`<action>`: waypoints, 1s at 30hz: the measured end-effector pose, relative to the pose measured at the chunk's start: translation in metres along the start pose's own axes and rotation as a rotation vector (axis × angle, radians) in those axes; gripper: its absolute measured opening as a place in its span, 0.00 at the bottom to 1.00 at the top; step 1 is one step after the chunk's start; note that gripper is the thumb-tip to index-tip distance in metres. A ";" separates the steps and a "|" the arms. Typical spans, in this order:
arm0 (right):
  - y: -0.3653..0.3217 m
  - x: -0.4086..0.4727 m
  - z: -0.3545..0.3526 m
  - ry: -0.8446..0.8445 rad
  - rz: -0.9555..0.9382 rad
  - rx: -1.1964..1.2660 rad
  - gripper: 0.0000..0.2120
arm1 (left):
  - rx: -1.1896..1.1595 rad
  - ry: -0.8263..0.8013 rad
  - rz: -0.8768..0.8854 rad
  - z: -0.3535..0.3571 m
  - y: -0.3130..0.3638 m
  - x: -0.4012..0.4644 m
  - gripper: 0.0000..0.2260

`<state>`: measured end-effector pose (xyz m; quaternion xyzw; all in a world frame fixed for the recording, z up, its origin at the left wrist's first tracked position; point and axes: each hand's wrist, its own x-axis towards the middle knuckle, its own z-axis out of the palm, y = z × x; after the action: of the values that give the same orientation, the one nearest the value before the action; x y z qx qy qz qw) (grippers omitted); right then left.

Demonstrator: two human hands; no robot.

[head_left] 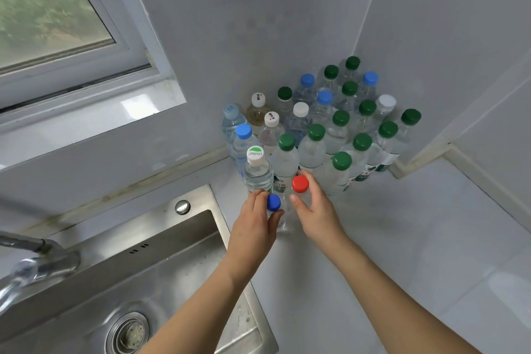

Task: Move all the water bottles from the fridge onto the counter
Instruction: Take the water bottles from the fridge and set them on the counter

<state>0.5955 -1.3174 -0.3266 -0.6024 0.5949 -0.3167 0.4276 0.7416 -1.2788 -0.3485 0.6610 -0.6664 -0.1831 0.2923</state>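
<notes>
Water bottles (316, 129) stand upright in a dense cluster on the white desk (416, 238), packed into the wall corner just beyond and to the right of the steel sink (161, 267). Most carry green caps; several have light blue caps and a few have white ones. Nearest the sink's far right corner stands a bottle with a white-and-green printed cap (255, 154). Two further bottles are held at the front edge of the cluster, beside that same sink corner. The left hand (253, 227) grips the blue-capped bottle (273, 202), its fingers (255, 195) and thumb curled round the neck just below the cap. The right hand (313, 210) grips the red-capped bottle (300, 184), its fingers curled behind the shoulder of the bottle and its thumb pressed on the near side. The two held bottles stand side by side, close together; whether their bases rest on the desk cannot be told. A chrome tap (31, 264) reaches in over the sink from the left, and a round drain (128, 333) lies in the basin floor. A window (57, 23) is set in the wall above and behind the sink.
</notes>
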 end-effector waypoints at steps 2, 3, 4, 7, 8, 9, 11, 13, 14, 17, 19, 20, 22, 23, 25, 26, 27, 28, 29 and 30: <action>-0.002 -0.012 -0.008 0.004 -0.011 -0.023 0.30 | 0.001 -0.007 -0.015 0.000 0.005 0.000 0.13; -0.003 -0.018 -0.012 0.001 -0.018 -0.036 0.30 | 0.008 -0.008 -0.020 -0.001 0.007 0.001 0.12; -0.004 -0.025 -0.016 -0.003 -0.021 -0.046 0.29 | 0.017 -0.010 -0.029 -0.001 0.010 0.002 0.11; -0.005 -0.046 -0.032 -0.015 -0.022 -0.092 0.25 | 0.054 -0.021 -0.077 -0.006 0.017 0.000 0.10; -0.004 -0.051 -0.038 -0.017 -0.022 -0.124 0.23 | 0.059 -0.023 -0.089 -0.008 0.019 -0.001 0.11; -0.002 -0.056 -0.043 -0.018 -0.015 -0.153 0.22 | 0.067 -0.020 -0.093 -0.010 0.022 -0.003 0.12; 0.000 -0.064 -0.053 -0.031 0.021 -0.189 0.21 | 0.088 -0.009 -0.092 -0.014 0.029 -0.007 0.15; 0.001 -0.075 -0.062 -0.027 0.041 -0.201 0.21 | 0.109 0.003 -0.062 -0.017 0.040 -0.012 0.18; 0.002 -0.083 -0.068 -0.017 0.043 -0.199 0.21 | 0.121 0.004 -0.032 -0.019 0.048 -0.017 0.19; 0.001 -0.099 -0.080 0.004 0.030 -0.207 0.22 | 0.179 -0.010 0.056 -0.019 0.063 -0.021 0.22; 0.001 -0.112 -0.092 0.017 0.029 -0.220 0.23 | 0.222 -0.040 0.105 -0.018 0.077 -0.027 0.24; 0.003 -0.119 -0.098 0.023 0.031 -0.228 0.23 | 0.231 -0.055 0.121 -0.016 0.086 -0.031 0.24; 0.007 -0.136 -0.112 0.045 0.031 -0.241 0.24 | 0.239 -0.079 0.153 -0.012 0.104 -0.041 0.24; 0.009 -0.143 -0.119 0.053 0.037 -0.246 0.24 | 0.245 -0.087 0.174 -0.011 0.113 -0.045 0.24; 0.014 -0.158 -0.132 0.070 0.050 -0.259 0.25 | 0.266 -0.105 0.222 -0.006 0.128 -0.054 0.23; 0.018 -0.165 -0.138 0.079 0.055 -0.269 0.25 | 0.277 -0.115 0.246 -0.003 0.134 -0.058 0.23; 0.022 -0.174 -0.145 0.087 0.065 -0.282 0.26 | 0.286 -0.128 0.270 0.001 0.141 -0.063 0.23; 0.025 -0.182 -0.150 0.095 0.070 -0.291 0.26 | 0.290 -0.143 0.289 0.005 0.148 -0.067 0.23; 0.029 -0.190 -0.155 0.105 0.076 -0.300 0.27 | 0.294 -0.161 0.310 0.009 0.155 -0.070 0.24; 0.033 -0.199 -0.161 0.117 0.081 -0.309 0.27 | 0.295 -0.175 0.338 0.014 0.162 -0.074 0.24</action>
<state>0.4189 -1.1408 -0.2609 -0.6170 0.6843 -0.2386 0.3068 0.6039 -1.1984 -0.2676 0.5573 -0.8098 -0.0891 0.1603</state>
